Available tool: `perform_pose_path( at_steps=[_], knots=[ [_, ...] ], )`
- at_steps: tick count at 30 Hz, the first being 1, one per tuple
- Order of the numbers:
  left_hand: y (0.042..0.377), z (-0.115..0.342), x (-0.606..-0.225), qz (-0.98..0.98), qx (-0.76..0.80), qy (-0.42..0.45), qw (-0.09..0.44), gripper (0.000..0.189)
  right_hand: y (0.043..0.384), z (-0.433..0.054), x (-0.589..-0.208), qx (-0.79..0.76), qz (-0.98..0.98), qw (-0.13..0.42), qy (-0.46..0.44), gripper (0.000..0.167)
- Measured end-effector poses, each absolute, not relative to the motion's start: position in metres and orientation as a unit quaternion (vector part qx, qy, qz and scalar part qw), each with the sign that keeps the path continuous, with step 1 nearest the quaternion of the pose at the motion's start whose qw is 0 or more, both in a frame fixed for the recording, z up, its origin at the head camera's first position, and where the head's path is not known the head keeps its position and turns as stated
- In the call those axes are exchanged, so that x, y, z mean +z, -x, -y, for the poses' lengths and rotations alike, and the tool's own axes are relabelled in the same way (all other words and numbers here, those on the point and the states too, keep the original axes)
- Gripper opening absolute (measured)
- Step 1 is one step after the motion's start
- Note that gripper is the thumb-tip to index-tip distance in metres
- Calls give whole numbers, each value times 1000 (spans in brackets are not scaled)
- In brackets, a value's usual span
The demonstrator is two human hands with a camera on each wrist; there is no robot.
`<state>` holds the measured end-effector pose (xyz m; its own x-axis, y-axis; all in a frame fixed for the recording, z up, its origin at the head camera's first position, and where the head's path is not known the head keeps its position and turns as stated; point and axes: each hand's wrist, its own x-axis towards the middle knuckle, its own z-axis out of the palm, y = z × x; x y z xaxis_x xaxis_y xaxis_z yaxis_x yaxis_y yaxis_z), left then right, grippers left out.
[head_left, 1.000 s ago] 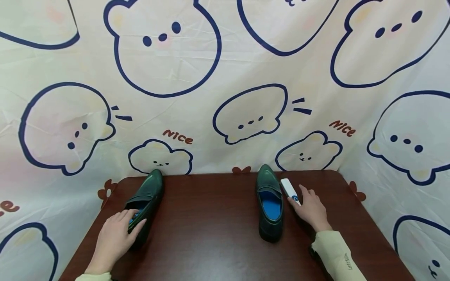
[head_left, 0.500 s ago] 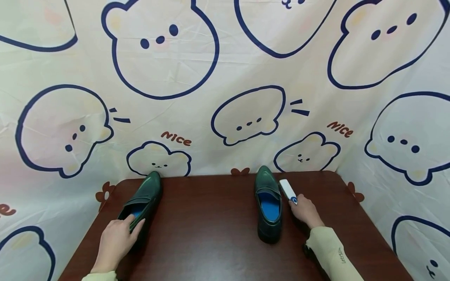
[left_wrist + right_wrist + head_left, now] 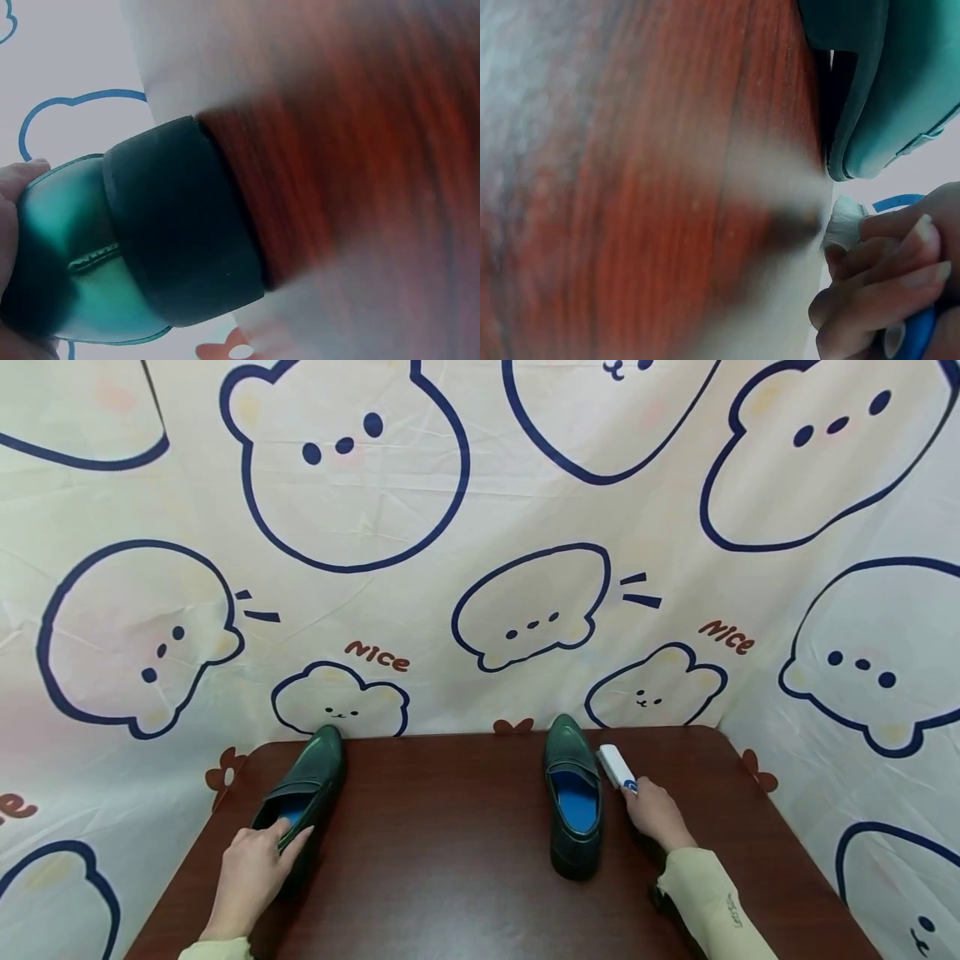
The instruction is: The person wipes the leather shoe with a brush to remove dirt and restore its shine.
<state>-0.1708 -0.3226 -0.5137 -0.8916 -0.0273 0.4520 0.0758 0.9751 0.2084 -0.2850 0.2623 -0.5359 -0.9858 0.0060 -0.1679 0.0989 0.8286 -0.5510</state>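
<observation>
On the left of the table stands a dark green loafer (image 3: 318, 764) with a blue insole. My left hand (image 3: 251, 872) grips it by the heel, fingers inside the opening and thumb along the outer side. Its heel (image 3: 180, 225) fills much of the left wrist view. Another green loafer (image 3: 572, 747) stands right of centre, toe to the wall. Just right of it, my right hand (image 3: 660, 814) holds a long white item with blue markings (image 3: 617, 766); its kind is unclear. In the right wrist view, curled fingers (image 3: 877, 300) wrap it, and a blue ring-like end shows below.
Both shoes stand on a dark brown wood-grain table (image 3: 450, 827). A cream backdrop (image 3: 420, 610) with bear drawings rises behind its far edge and along both sides. The table's surface between the two shoes is bare wood.
My right hand has moved from beside the white item with spread fingers to closing round its near end. My left fingers have settled into the left loafer's opening. Both loafers stay in place.
</observation>
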Motion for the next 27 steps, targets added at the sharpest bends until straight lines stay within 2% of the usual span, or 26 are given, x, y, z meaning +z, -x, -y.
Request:
perform_pose_path(
  at_steps=[8,14,22,27],
  knots=[
    [172,325,-520,944,-86,72,309,37,281,-265,-531,-312,-949,41,-11,34],
    [175,313,-520,914,-117,126,369,27,279,-262,-516,-324,-946,14,-10,35],
    [186,278,-513,882,-224,200,364,36,275,-247,-495,-333,-943,-15,3,36],
    [192,260,-515,873,-309,223,303,45,271,-239,-486,-352,-936,-19,14,36]
  ],
)
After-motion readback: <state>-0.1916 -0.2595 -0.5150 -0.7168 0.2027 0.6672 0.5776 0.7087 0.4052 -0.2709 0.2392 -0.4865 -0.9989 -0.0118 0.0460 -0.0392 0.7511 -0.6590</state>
